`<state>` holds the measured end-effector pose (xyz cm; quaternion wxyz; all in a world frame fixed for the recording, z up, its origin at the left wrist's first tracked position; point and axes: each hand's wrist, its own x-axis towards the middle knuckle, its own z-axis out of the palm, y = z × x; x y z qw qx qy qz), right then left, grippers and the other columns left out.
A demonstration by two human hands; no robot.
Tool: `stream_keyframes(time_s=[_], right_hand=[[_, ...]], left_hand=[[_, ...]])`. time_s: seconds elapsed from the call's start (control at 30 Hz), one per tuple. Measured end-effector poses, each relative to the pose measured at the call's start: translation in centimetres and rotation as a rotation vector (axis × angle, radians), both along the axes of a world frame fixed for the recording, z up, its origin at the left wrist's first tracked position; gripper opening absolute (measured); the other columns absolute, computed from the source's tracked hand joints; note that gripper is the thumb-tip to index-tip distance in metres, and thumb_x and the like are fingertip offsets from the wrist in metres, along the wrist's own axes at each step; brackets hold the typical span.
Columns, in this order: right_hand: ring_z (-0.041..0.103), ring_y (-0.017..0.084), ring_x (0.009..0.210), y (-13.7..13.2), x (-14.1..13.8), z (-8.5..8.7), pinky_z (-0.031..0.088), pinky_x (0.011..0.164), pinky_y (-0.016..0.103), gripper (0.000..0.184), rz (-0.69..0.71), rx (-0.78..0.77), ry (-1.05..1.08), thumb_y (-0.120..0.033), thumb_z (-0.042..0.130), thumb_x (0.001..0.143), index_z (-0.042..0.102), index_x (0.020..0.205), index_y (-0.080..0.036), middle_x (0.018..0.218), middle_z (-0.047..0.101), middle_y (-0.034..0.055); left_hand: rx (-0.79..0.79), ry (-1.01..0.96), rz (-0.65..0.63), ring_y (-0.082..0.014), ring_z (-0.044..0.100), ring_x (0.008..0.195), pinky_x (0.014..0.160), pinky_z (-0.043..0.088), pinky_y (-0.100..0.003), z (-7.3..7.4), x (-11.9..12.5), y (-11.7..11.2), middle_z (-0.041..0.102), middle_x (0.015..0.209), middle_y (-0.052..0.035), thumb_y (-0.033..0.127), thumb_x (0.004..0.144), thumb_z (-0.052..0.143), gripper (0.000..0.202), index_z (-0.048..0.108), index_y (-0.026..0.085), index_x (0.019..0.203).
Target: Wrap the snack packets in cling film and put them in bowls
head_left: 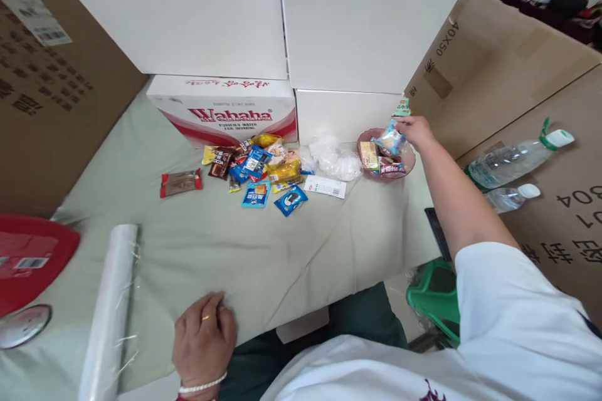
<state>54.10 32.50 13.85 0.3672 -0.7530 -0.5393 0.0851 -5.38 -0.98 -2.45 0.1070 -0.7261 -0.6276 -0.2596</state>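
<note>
My right hand (414,130) reaches far across the table and pinches a small blue-and-white snack packet (391,136) just above a pink glass bowl (408,163). The bowl holds a few other wrapped snacks. My left hand (204,335) rests at the near edge of the pale green tablecloth (235,250), fingers curled on the cloth, holding nothing that I can see. A pile of several wrapped snacks (261,169) lies left of the bowl, with crumpled clear plastic (333,160) between them.
A roll of clear film (110,307) lies near my left hand. White boxes (367,19) and a Wahaha carton (226,109) stand behind. Cardboard boxes flank both sides; two water bottles (515,166) lie on the right one. A red lid (28,260) sits left, a green stool (435,294) below.
</note>
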Motion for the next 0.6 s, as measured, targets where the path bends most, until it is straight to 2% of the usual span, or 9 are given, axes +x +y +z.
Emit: stream_keyframes(time_s=[0.1, 0.2, 0.27, 0.37, 0.47, 0.53, 0.6], right_hand=[[0.062, 0.016, 0.077, 2.7, 1.0, 0.5, 0.052, 0.087, 0.037, 0.024, -0.094, -0.040, -0.098, -0.026, 0.063, 0.095, 0.077, 0.100, -0.007, 0.083, 0.072, 0.0070], [0.060, 0.016, 0.072, 2.4, 3.5, 0.6, 0.052, 0.086, 0.039, 0.021, -0.204, -0.070, -0.114, -0.019, 0.060, 0.096, 0.077, 0.097, -0.008, 0.080, 0.071, 0.0066], [0.058, 0.014, 0.067, 0.7, 5.5, 0.5, 0.053, 0.081, 0.037, 0.016, -0.156, -0.148, -0.047, -0.017, 0.064, 0.094, 0.078, 0.095, -0.009, 0.076, 0.070, 0.0045], [0.057, 0.012, 0.063, -2.3, 7.7, 0.4, 0.053, 0.075, 0.033, 0.012, 0.029, -0.278, 0.127, -0.020, 0.074, 0.088, 0.077, 0.093, -0.010, 0.073, 0.071, 0.0020], [0.057, 0.011, 0.062, -3.1, 7.8, 0.6, 0.052, 0.070, 0.030, 0.022, 0.106, -0.249, 0.230, -0.030, 0.076, 0.089, 0.075, 0.096, -0.009, 0.072, 0.070, 0.0016], [0.054, 0.009, 0.060, -1.9, 6.9, 0.4, 0.049, 0.067, 0.027, 0.032, 0.066, -0.185, 0.168, -0.037, 0.066, 0.097, 0.073, 0.100, -0.006, 0.072, 0.068, 0.0025], [0.051, 0.007, 0.060, 0.5, 5.4, -0.1, 0.046, 0.066, 0.026, 0.040, 0.004, -0.147, 0.047, -0.036, 0.052, 0.106, 0.070, 0.102, 0.000, 0.074, 0.067, 0.0053]], left_hand=[[-0.016, 0.000, 0.009, -0.0285, 0.065, 0.102, 0.095, 0.050, -0.045, 0.0, -0.1, -0.3, 0.070, 0.111, -0.0129, 0.015, 0.088, 0.061, 0.028, 0.066, 0.018, 0.116], [-0.017, -0.003, 0.027, -0.0296, 0.066, 0.102, 0.092, 0.051, -0.046, 0.0, -0.2, -0.5, 0.070, 0.113, -0.0133, 0.016, 0.087, 0.062, 0.032, 0.065, 0.020, 0.119], [-0.011, -0.014, 0.034, -0.0301, 0.066, 0.100, 0.091, 0.051, -0.046, 0.0, -0.2, -0.5, 0.071, 0.114, -0.0132, 0.015, 0.086, 0.064, 0.037, 0.065, 0.021, 0.122], [-0.002, -0.010, 0.027, -0.0308, 0.067, 0.099, 0.089, 0.052, -0.047, 0.0, -0.1, -0.6, 0.072, 0.113, -0.0129, 0.013, 0.083, 0.065, 0.045, 0.064, 0.022, 0.127], [0.003, 0.012, 0.016, -0.0313, 0.068, 0.097, 0.088, 0.052, -0.047, 0.0, -0.2, -0.6, 0.073, 0.112, -0.0127, 0.012, 0.080, 0.065, 0.049, 0.063, 0.022, 0.128], [0.004, 0.014, 0.014, -0.0310, 0.068, 0.095, 0.087, 0.052, -0.048, -0.1, -0.3, -0.5, 0.073, 0.111, -0.0118, 0.012, 0.079, 0.065, 0.050, 0.063, 0.023, 0.128], [0.007, 0.004, 0.017, -0.0305, 0.068, 0.094, 0.087, 0.052, -0.048, -0.2, -0.3, -0.5, 0.073, 0.110, -0.0107, 0.013, 0.079, 0.064, 0.050, 0.063, 0.024, 0.127]])
